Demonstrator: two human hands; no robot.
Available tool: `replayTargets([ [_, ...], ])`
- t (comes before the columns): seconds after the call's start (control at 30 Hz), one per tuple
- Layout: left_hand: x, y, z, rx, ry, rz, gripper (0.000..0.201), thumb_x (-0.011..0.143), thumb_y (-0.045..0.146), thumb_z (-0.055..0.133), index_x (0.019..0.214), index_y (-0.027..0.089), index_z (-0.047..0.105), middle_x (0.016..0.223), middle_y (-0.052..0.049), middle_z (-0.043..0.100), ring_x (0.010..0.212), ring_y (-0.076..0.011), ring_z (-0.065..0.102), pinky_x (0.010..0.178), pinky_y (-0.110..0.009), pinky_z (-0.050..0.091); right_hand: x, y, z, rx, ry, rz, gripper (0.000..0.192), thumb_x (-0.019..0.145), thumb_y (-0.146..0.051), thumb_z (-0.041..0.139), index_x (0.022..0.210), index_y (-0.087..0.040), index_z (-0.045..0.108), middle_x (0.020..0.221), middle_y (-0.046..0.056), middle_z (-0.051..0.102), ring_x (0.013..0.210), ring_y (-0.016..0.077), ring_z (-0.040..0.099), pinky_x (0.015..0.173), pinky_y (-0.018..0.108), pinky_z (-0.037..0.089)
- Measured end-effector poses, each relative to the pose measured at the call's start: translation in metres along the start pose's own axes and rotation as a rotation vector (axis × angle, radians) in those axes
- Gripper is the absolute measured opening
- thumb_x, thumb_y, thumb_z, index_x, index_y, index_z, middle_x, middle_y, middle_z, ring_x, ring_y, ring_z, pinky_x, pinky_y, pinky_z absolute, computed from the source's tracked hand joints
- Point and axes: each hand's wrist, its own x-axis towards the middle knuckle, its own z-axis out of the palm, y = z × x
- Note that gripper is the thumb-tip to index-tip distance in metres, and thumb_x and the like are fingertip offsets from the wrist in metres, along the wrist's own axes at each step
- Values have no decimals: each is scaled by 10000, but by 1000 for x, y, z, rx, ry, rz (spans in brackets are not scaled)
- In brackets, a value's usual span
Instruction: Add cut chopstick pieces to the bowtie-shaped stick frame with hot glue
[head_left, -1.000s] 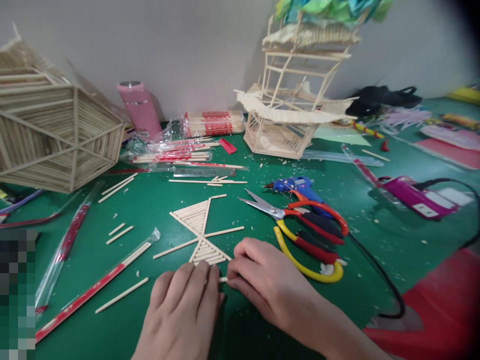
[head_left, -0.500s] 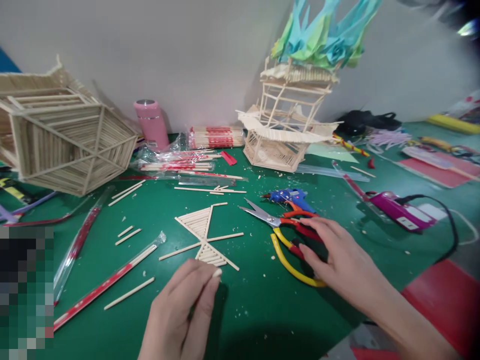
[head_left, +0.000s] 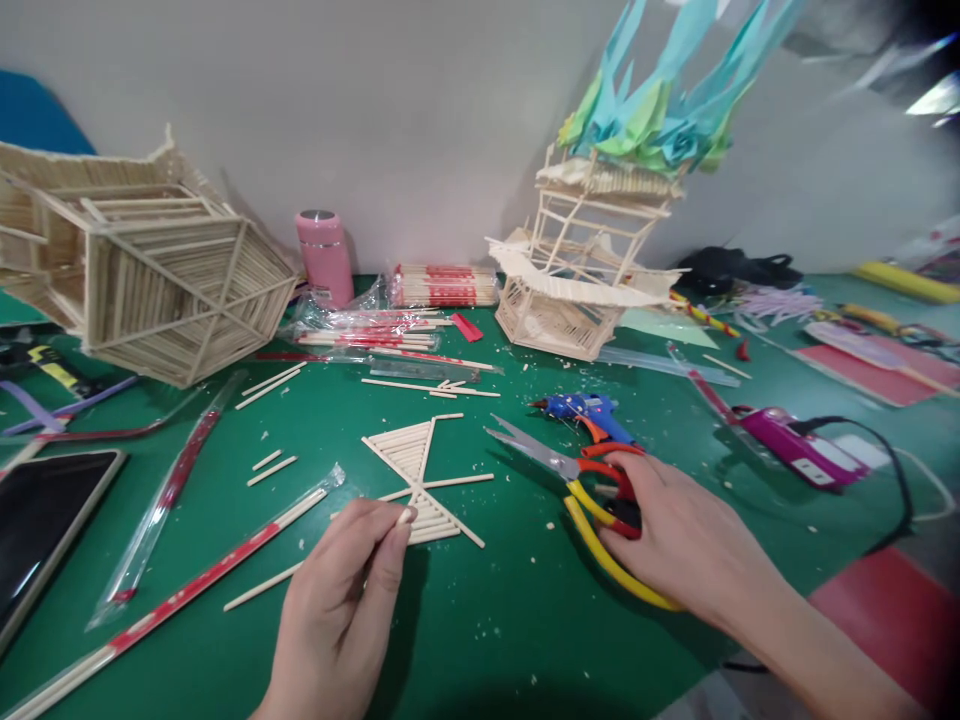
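My left hand (head_left: 337, 600) pinches a small wooden stick (head_left: 407, 515) between thumb and fingertips; only its pale tip shows. Just beyond it, a flat frame of wooden sticks (head_left: 405, 450) lies on the green table, two of its triangular sections filled with sticks. Part of that frame is hidden behind my left hand. To the right, my right hand (head_left: 675, 530) is closed round the red and yellow handles of the scissors (head_left: 544, 450). Their blades are parted and point to the upper left. A blue glue gun (head_left: 585, 408) lies just behind them.
Stick-built models stand at the left (head_left: 195, 290) and back right (head_left: 570, 310), the latter topped with blue-green paper. A pink bottle (head_left: 324, 260) and bagged sticks (head_left: 442, 288) are by the wall. A phone (head_left: 52, 540) lies at left, a purple device (head_left: 795, 445) at right.
My right hand has closed further round the scissors' handles, and the scissors have shifted slightly. My left hand has moved a little left with its stick. The view has shifted, showing more at the left.
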Motion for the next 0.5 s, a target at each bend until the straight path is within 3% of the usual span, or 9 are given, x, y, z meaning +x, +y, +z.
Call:
replayTargets([
  [0.17,-2,0,1,-155,-48,-44,125,837,213,500,857,240,619,671,25,574,580,-96,535,518,-160,420,-8,-9,-10,143,107,-37,330,698,-354,526,982,-189,496,980,94,570,721,242,627,571,373,517],
  [0.27,-4,4,5,-300,-106,-100,134,806,222,548,868,267,658,743,20,643,625,-102,575,558,-156,451,-10,-23,-17,238,188,-125,357,707,-355,566,1012,-188,488,962,90,567,748,232,624,594,352,522],
  [0.37,-4,12,13,-463,-188,-273,123,786,278,586,858,247,680,799,-3,675,682,-119,598,590,-164,464,-12,-42,-25,363,200,-201,409,715,-359,594,1068,-192,474,1043,104,561,866,241,616,664,345,529],
  [0.5,0,22,26,-721,-243,-507,262,702,371,683,920,227,678,641,28,612,583,-86,526,534,-147,424,-16,-71,-32,523,166,-240,419,719,-333,607,1085,-191,461,1063,108,552,887,228,603,692,334,526],
])
